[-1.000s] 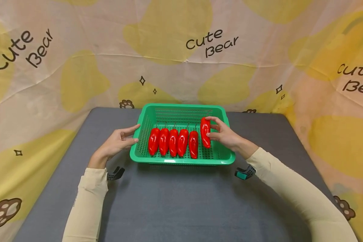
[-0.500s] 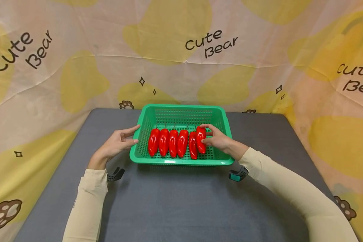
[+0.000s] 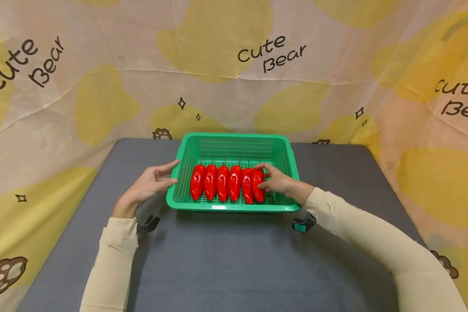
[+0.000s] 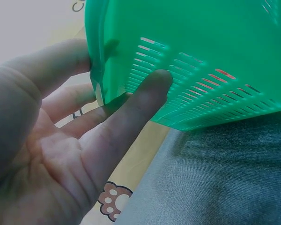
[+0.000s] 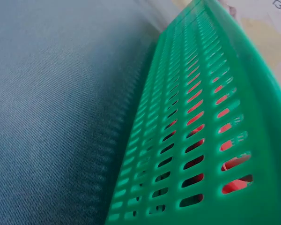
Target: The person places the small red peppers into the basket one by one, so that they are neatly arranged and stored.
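Several glossy red chili peppers (image 3: 223, 184) with thin stems lie side by side in a green perforated basket (image 3: 234, 208). At the right end of the row, my right hand (image 3: 277, 180) pinches one red chili pepper (image 3: 259, 196) between thumb and fingers, close beside its neighbour. My left hand (image 3: 150, 186) touches the basket's left rim with fairly straight fingers. Up close in the left wrist view, one digit of the left hand (image 4: 93, 136) lies against the slotted green wall (image 4: 210, 56). The right wrist view has only the basket's slotted outside (image 5: 192, 117), with red showing through; the hand is hidden there.
The basket stands toward the back of a grey cloth-covered table (image 3: 226, 264). Behind and around hangs a printed yellow and beige cloth (image 3: 203, 52). Dark wrist mounts (image 3: 149, 225) stick out below both wrists. Bare basket floor lies right of the row.
My right hand has moved left and toward me, bringing its chili pepper down beside the row's last one. My left hand stays at the rim.
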Demonstrator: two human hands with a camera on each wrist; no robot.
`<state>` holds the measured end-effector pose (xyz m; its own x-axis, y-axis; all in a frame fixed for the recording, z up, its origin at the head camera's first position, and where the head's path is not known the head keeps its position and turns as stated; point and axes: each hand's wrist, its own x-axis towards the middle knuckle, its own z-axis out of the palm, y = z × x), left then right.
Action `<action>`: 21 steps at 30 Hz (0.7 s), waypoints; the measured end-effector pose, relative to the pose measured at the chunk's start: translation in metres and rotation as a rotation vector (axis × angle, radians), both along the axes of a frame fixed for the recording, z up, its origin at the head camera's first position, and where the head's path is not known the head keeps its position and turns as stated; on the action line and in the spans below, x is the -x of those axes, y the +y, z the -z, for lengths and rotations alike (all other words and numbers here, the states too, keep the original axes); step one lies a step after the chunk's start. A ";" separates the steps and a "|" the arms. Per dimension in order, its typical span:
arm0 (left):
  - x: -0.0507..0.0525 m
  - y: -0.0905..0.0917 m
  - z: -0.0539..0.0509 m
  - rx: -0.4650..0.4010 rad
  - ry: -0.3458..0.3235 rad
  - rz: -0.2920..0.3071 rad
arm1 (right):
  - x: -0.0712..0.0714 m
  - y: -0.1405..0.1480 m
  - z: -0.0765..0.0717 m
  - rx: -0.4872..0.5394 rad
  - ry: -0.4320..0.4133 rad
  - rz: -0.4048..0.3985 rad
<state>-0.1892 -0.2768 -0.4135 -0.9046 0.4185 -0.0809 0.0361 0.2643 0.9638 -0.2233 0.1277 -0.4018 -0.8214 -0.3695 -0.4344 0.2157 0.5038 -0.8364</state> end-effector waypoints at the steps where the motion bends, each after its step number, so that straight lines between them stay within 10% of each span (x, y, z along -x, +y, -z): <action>1: 0.000 0.000 0.000 0.001 0.004 -0.001 | 0.000 0.000 0.000 -0.012 0.005 -0.007; 21: -0.002 0.000 0.000 0.023 0.011 -0.013 | -0.002 -0.001 -0.002 -0.079 0.002 -0.052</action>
